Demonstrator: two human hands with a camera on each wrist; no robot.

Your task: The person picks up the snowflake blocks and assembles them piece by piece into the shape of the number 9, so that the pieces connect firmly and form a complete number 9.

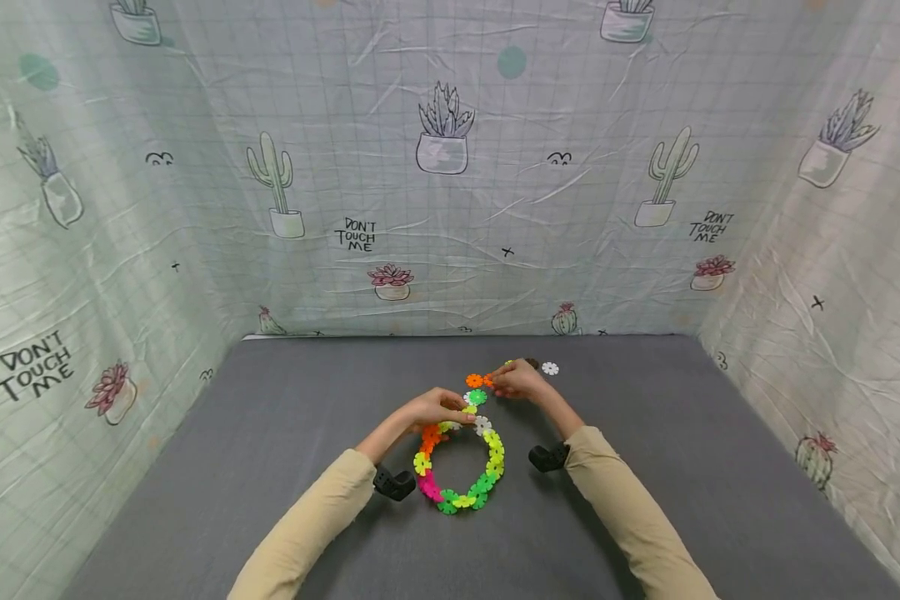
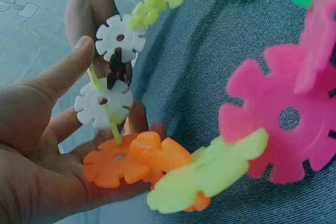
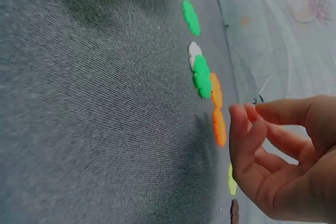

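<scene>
My left hand (image 1: 437, 408) holds a ring of interlocking plastic snowflake discs (image 1: 497, 454) at its far left side, thumb above and fingers beneath. Pink, orange, yellow, green, white and brown discs make up the ring. In the left wrist view, the thumb lies by a white disc (image 2: 90, 103) and a yellow one seen edge-on, with an orange disc (image 2: 107, 171) over the fingers. My right hand (image 1: 523, 380) hovers beside loose orange discs (image 1: 474, 381). Its fingers are loosely bent in the right wrist view, and nothing shows between the fingertips (image 3: 239, 116).
More loose discs lie on the grey table (image 1: 307, 400) beyond the ring: a green disc (image 1: 477, 397), a white disc (image 1: 550, 368), a brown disc (image 3: 234, 211) and a yellow disc (image 3: 231, 179). A printed cloth (image 1: 450, 208) surrounds the table's back and sides.
</scene>
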